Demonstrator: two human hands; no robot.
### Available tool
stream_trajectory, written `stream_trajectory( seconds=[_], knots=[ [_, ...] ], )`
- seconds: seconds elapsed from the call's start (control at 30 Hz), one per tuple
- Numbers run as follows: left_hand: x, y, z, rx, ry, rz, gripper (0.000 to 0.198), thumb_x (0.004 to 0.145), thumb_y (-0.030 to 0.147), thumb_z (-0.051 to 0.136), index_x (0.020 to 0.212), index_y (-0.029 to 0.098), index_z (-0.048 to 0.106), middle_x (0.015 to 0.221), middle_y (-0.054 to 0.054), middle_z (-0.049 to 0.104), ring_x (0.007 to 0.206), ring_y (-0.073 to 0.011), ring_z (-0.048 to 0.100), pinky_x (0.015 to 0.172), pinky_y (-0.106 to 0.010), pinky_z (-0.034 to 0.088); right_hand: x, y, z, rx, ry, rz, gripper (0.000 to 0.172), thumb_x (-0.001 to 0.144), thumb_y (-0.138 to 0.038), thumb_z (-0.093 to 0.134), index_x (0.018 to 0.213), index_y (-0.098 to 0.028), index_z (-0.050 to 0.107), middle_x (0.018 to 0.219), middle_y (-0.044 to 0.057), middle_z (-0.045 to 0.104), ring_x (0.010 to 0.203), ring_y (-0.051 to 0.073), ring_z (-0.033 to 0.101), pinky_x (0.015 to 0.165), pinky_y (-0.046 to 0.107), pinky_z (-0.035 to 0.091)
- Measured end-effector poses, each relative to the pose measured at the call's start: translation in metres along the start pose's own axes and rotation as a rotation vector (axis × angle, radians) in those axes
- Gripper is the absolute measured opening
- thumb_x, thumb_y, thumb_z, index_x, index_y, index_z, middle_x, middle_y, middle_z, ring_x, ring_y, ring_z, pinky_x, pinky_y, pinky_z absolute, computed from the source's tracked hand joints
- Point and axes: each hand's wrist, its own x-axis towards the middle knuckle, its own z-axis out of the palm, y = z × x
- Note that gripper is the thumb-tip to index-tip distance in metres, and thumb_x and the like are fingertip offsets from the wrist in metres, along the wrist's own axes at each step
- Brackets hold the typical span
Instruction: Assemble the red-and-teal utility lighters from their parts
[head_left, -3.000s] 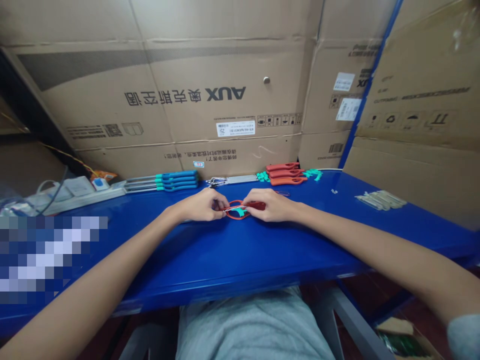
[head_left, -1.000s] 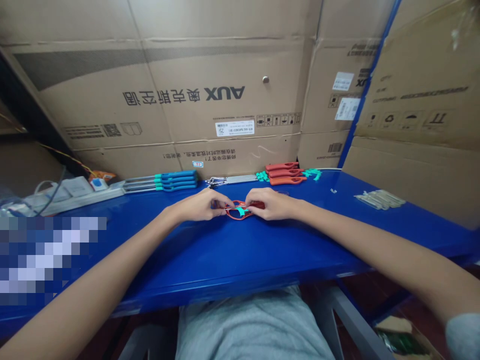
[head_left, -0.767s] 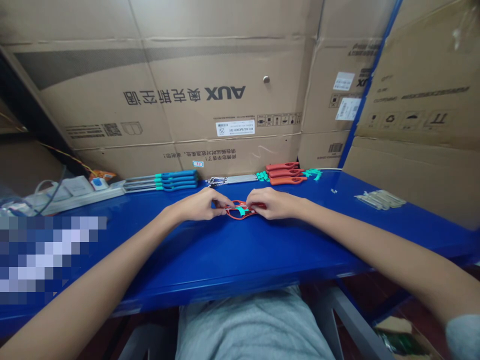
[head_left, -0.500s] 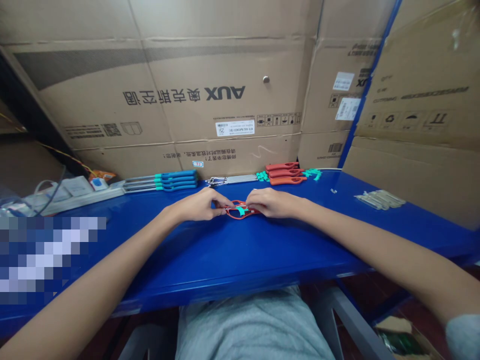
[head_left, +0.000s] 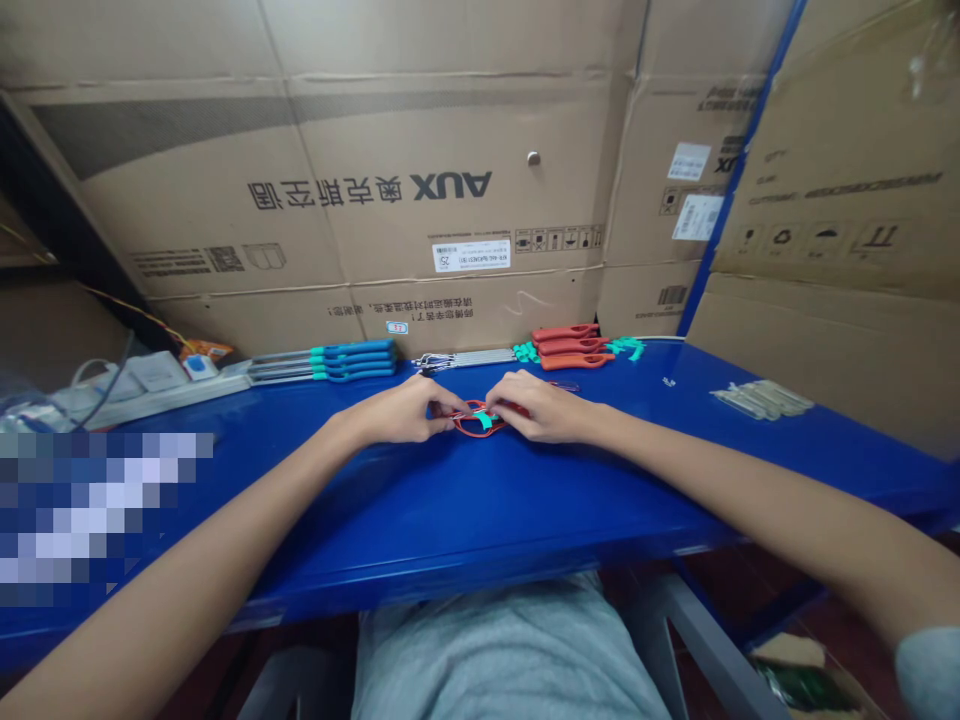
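Head view: upright cardboard panels (head_left: 450, 120) with inverted lettering, backing and flanking a glossy blue table (head_left: 450, 510).

Item, one orange-red handle (head_left: 474, 435), at mid-table, held between my hands. Long axis: left to right, roughly parallel with the table's front edge. Looped end: toward my left; the other end runs beneath my right fingers, largely hidden. Within the loop: a small green piece (head_left: 484, 421).

My left hand (head_left: 414, 410): thumb and forefinger pinching the handle's looped end. My right hand (head_left: 536, 408): fingers bent down over the handle's right part, tips beside the green piece; whether they pinch or merely press, I cannot tell, my own knuckles covering the spot.

Beyond my hands, along the back, left to right: a white power strip (head_left: 225, 384) bearing plugs; blue-handled rods (head_left: 360, 362), handles to the right; a row of metal rods (head_left: 487, 358) with green ends; stacked red handles (head_left: 571, 347), lying sideways; loose green pieces (head_left: 628, 349).

To the right: white bits (head_left: 668, 381), small, unclear; pale slender packets (head_left: 765, 399), in a group. Just behind my right hand: thin reddish wire (head_left: 564, 387), partly covered.
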Motion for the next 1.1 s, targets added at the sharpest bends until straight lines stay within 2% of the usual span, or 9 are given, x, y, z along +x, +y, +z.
stream_trajectory(
  seconds=[0.27,0.7,1.1],
  knots=[
    [0.0,-0.002,0.001,-0.001,-0.005,0.004,0.034,0.083,0.022,0.058,0.114,0.018,0.071,0.095,-0.006,0.075,0.075,-0.0153,0.065,0.067,-0.022,0.048,-0.001,-0.004,0.001,0.065,-0.01,0.096,0.015,0.094,-0.02,0.046,0.098,-0.016,0.06,0.095,0.009,0.063,0.088,0.019,0.056,0.083,0.035,0.045],
    [-0.001,0.002,0.0,0.018,-0.006,-0.005,0.033,0.082,0.021,0.057,0.112,0.017,0.071,0.082,-0.003,0.073,0.067,-0.0127,0.062,0.061,-0.02,0.044,0.0,-0.012,-0.002,0.11,-0.042,0.114,0.013,0.094,-0.02,0.045,0.098,-0.017,0.057,0.096,0.009,0.062,0.087,0.018,0.056,0.082,0.035,0.046],
    [-0.001,-0.001,0.001,-0.002,0.013,0.006,0.034,0.078,0.018,0.058,0.11,0.018,0.07,0.084,-0.003,0.073,0.065,-0.0131,0.061,0.061,-0.021,0.044,0.002,-0.019,-0.004,0.098,-0.136,0.116,0.016,0.097,-0.022,0.037,0.1,-0.017,0.052,0.097,0.009,0.059,0.087,0.02,0.052,0.083,0.039,0.043]
  ],
)
